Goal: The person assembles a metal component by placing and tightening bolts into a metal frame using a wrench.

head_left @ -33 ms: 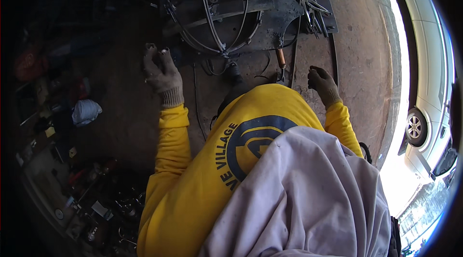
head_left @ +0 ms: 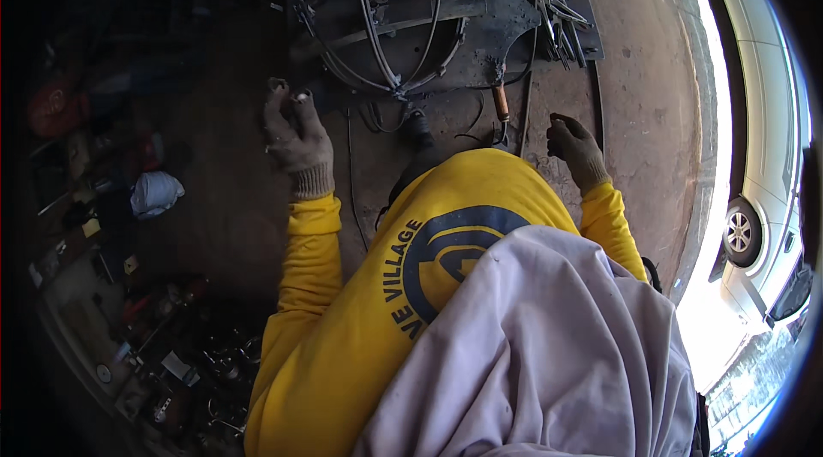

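My left hand (head_left: 297, 133), in a greyish knit glove with bare fingertips showing, hangs in the air with its fingers apart. It holds nothing and is nearest to the left front corner of a dark metal worktable (head_left: 506, 24). On that table lies a curved frame of bent metal rods (head_left: 371, 26), crossed by a flat bar. My right hand (head_left: 576, 148) wears a similar glove, darker in shadow. Its fingers are loosely bent and a little apart, with nothing visible in them. Between the hands, an orange-brown handle (head_left: 501, 103) hangs from the table's front edge.
Pliers and other metal hand tools (head_left: 566, 28) rest on a small side plate at the table's right. Cables (head_left: 597, 105) run along the brown floor. A pale cloth bundle (head_left: 156, 195) and dark clutter lie to the left. A light-coloured car (head_left: 767, 140) stands outside at right.
My left hand has shifted slightly to the right and toward me. My right hand has barely moved. The metal frame and the tools stay where they were.
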### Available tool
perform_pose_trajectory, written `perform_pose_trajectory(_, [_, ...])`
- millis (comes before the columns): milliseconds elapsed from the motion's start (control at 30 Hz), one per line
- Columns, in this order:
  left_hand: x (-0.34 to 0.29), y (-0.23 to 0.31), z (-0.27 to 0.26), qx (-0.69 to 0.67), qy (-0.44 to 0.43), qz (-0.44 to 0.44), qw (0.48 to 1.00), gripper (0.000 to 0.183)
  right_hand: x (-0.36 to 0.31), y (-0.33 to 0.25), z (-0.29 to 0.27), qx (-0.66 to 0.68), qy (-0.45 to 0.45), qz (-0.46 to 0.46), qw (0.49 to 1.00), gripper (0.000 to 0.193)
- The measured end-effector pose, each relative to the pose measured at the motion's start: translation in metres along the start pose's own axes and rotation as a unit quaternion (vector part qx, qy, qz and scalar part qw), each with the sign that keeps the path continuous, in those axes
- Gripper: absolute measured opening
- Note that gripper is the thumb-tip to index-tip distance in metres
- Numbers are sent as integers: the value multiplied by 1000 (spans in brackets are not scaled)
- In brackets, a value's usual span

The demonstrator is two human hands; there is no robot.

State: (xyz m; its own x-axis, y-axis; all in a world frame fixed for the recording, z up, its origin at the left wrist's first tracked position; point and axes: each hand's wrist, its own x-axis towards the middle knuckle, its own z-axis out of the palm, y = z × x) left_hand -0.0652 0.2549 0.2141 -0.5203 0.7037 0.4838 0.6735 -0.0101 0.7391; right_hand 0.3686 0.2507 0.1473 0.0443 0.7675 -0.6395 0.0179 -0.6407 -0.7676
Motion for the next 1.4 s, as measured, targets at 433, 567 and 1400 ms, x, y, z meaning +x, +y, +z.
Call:
perform_pose_trajectory(433, [-36,165,41,-212,-108,47,970,61,-115,-166,172,129,-413,-322,842,51])
perform_pose_trajectory(567, [-11,160,23,-499,-44,-252,828,57,-120,-161,186,16,-364,-481,798,71])
perform_pose_trajectory(1400, [92,31,-119,-364,196,-299,860,26,-74,-117,59,-175,-326,-190,909,37])
